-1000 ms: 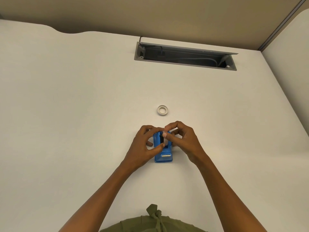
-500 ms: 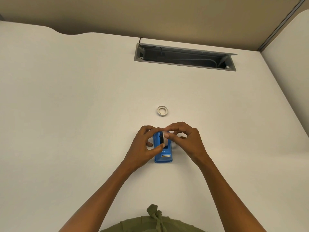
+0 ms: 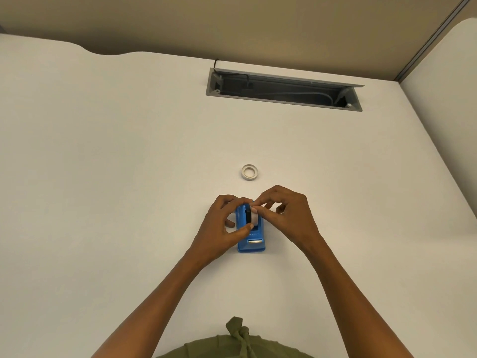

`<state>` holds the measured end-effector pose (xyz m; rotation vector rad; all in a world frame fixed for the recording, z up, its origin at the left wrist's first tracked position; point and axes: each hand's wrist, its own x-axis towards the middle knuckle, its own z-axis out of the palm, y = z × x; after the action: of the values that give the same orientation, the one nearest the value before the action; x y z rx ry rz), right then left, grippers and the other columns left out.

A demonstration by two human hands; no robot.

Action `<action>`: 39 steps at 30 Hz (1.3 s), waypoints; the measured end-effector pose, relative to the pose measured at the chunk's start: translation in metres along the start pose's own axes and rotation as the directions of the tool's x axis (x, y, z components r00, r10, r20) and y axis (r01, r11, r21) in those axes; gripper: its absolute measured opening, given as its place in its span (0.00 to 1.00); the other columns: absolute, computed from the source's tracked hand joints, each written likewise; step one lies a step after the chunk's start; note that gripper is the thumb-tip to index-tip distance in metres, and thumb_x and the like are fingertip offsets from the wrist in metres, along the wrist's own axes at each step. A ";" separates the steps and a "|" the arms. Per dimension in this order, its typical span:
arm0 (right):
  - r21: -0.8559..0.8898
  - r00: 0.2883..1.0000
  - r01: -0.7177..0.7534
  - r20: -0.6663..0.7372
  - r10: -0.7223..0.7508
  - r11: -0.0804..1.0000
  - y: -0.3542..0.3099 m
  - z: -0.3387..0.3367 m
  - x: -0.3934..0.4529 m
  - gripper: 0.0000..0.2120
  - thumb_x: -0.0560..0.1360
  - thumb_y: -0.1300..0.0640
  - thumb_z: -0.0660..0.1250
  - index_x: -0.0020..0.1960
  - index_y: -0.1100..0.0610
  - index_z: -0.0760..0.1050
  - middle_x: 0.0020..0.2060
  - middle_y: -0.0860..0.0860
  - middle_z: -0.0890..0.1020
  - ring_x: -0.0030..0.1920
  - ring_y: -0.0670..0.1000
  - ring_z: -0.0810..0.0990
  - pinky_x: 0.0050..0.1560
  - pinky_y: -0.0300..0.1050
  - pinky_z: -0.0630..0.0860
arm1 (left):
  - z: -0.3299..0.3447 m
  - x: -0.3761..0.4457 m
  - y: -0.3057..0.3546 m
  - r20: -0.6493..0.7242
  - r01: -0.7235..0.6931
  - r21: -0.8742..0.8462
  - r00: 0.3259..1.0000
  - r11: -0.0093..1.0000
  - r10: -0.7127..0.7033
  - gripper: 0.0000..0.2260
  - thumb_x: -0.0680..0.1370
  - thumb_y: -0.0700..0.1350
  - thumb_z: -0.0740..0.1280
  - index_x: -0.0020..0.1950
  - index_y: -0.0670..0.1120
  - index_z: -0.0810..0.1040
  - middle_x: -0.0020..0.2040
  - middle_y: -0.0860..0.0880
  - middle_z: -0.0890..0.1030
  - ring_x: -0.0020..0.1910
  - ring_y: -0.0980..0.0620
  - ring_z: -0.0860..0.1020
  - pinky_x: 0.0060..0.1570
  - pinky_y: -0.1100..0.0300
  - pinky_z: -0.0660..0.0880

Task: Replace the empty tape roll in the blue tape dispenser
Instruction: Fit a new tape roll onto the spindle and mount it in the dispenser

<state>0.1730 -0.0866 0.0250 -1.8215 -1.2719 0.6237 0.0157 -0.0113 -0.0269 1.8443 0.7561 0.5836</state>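
The blue tape dispenser (image 3: 251, 240) stands on the white desk, its metal cutter facing me. My left hand (image 3: 222, 226) grips the dispenser's left side, thumb on its top. My right hand (image 3: 284, 215) pinches a whitish tape roll (image 3: 255, 218) that sits on a black hub in the dispenser's slot. Beyond the dispenser, a second small white tape ring (image 3: 249, 172) lies flat on the desk, apart from both hands.
A grey open cable tray (image 3: 284, 89) with wires is sunk into the white desk (image 3: 129, 177) at the back. A partition wall rises at the right. My olive garment shows at the bottom edge.
My right hand has shifted slightly to the right and up over the dispenser, its fingers re-pinching the roll. The left hand and dispenser have stayed in place.
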 end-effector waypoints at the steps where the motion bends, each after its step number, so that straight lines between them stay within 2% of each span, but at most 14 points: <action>1: -0.011 1.000 -0.002 0.005 0.002 1.000 -0.001 0.000 -0.001 0.03 0.69 0.57 0.74 0.42 0.53 0.83 0.41 0.46 0.82 0.40 0.44 0.79 0.33 0.30 0.70 | 0.000 0.000 0.000 0.001 0.000 0.002 1.000 1.000 0.000 0.22 0.69 0.52 0.70 0.55 0.72 0.66 0.54 0.63 0.69 0.55 0.59 0.73 0.44 0.72 0.75; 6: -0.043 0.998 -0.007 0.058 0.010 0.999 -0.007 0.000 -0.002 0.03 0.68 0.60 0.73 0.41 0.54 0.80 0.43 0.51 0.81 0.41 0.49 0.79 0.33 0.29 0.68 | 0.001 0.000 0.000 0.000 -0.011 0.013 1.000 1.000 0.011 0.23 0.68 0.51 0.70 0.55 0.71 0.65 0.54 0.65 0.68 0.54 0.59 0.74 0.43 0.73 0.75; 11: -0.042 0.997 -0.010 0.079 0.013 0.999 -0.012 0.000 -0.003 0.04 0.68 0.62 0.73 0.41 0.56 0.80 0.43 0.52 0.81 0.42 0.50 0.79 0.34 0.28 0.68 | 0.000 -0.002 0.004 -0.001 -0.021 0.002 1.000 1.000 0.021 0.22 0.69 0.51 0.69 0.57 0.70 0.65 0.56 0.58 0.70 0.55 0.56 0.74 0.43 0.70 0.75; 13: -0.032 0.997 -0.007 0.078 0.009 0.999 -0.013 -0.001 -0.005 0.05 0.67 0.63 0.73 0.40 0.55 0.80 0.43 0.51 0.81 0.41 0.49 0.79 0.34 0.29 0.68 | -0.002 -0.003 0.005 0.017 -0.013 -0.009 1.000 1.000 0.013 0.24 0.69 0.54 0.70 0.61 0.69 0.65 0.59 0.59 0.70 0.57 0.58 0.73 0.45 0.69 0.75; 17: -0.059 0.997 -0.026 0.069 0.030 0.998 -0.013 -0.001 -0.009 0.05 0.66 0.61 0.74 0.40 0.54 0.83 0.44 0.48 0.79 0.43 0.47 0.78 0.35 0.28 0.69 | -0.005 -0.006 0.006 0.128 0.045 -0.003 0.991 0.999 -0.044 0.41 0.60 0.62 0.75 0.68 0.68 0.58 0.63 0.66 0.64 0.62 0.66 0.67 0.51 0.76 0.71; 21: -0.128 1.000 0.010 -0.009 -0.012 0.992 -0.011 0.003 -0.017 0.06 0.67 0.58 0.75 0.44 0.54 0.84 0.48 0.48 0.76 0.48 0.47 0.74 0.44 0.28 0.66 | -0.007 -0.008 0.001 0.218 0.020 0.065 0.975 0.998 -0.034 0.50 0.56 0.63 0.77 0.72 0.63 0.54 0.69 0.69 0.56 0.67 0.66 0.60 0.53 0.78 0.67; 24: -0.191 0.992 0.081 -0.080 -0.098 0.978 -0.009 0.006 -0.027 0.06 0.68 0.57 0.75 0.44 0.55 0.84 0.51 0.51 0.76 0.50 0.49 0.71 0.52 0.39 0.67 | -0.007 -0.009 -0.002 0.245 0.016 0.089 0.969 0.996 -0.037 0.49 0.58 0.61 0.78 0.68 0.70 0.49 0.65 0.76 0.52 0.64 0.72 0.58 0.52 0.83 0.63; 26: -0.242 0.984 0.109 -0.114 -0.140 0.964 -0.008 0.007 -0.033 0.05 0.68 0.55 0.74 0.44 0.53 0.84 0.53 0.53 0.77 0.52 0.49 0.70 0.53 0.43 0.64 | -0.007 -0.009 -0.005 0.245 0.018 0.097 0.969 0.995 -0.041 0.48 0.60 0.57 0.78 0.66 0.74 0.47 0.63 0.77 0.51 0.63 0.71 0.59 0.52 0.83 0.62; 31: -0.298 0.972 0.117 -0.163 -0.171 0.947 -0.004 0.011 -0.044 0.05 0.69 0.52 0.72 0.44 0.50 0.84 0.57 0.52 0.77 0.57 0.49 0.70 0.54 0.41 0.59 | -0.005 -0.010 -0.011 0.230 0.018 0.102 0.972 0.995 -0.042 0.49 0.60 0.56 0.78 0.68 0.70 0.48 0.64 0.75 0.53 0.63 0.61 0.63 0.52 0.82 0.63; 35: -0.302 0.961 0.142 -0.187 -0.205 0.943 -0.003 0.015 -0.049 0.05 0.69 0.52 0.72 0.44 0.50 0.84 0.58 0.53 0.78 0.61 0.48 0.67 0.59 0.35 0.57 | -0.006 -0.009 -0.010 0.222 0.017 0.116 0.974 0.993 -0.043 0.47 0.60 0.55 0.79 0.66 0.71 0.48 0.62 0.75 0.54 0.61 0.60 0.65 0.50 0.83 0.63; 39: -0.301 0.951 0.161 -0.206 -0.229 0.940 -0.001 0.016 -0.054 0.05 0.69 0.52 0.71 0.44 0.48 0.84 0.59 0.50 0.76 0.61 0.47 0.66 0.59 0.37 0.58 | -0.006 -0.009 -0.010 0.220 0.017 0.124 0.975 0.992 -0.044 0.47 0.60 0.55 0.79 0.66 0.70 0.48 0.62 0.75 0.54 0.62 0.59 0.64 0.49 0.81 0.65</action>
<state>0.1405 -0.1316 0.0143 -1.8965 -1.4085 0.1105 0.0031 -0.0113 -0.0348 1.9671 0.6799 0.3100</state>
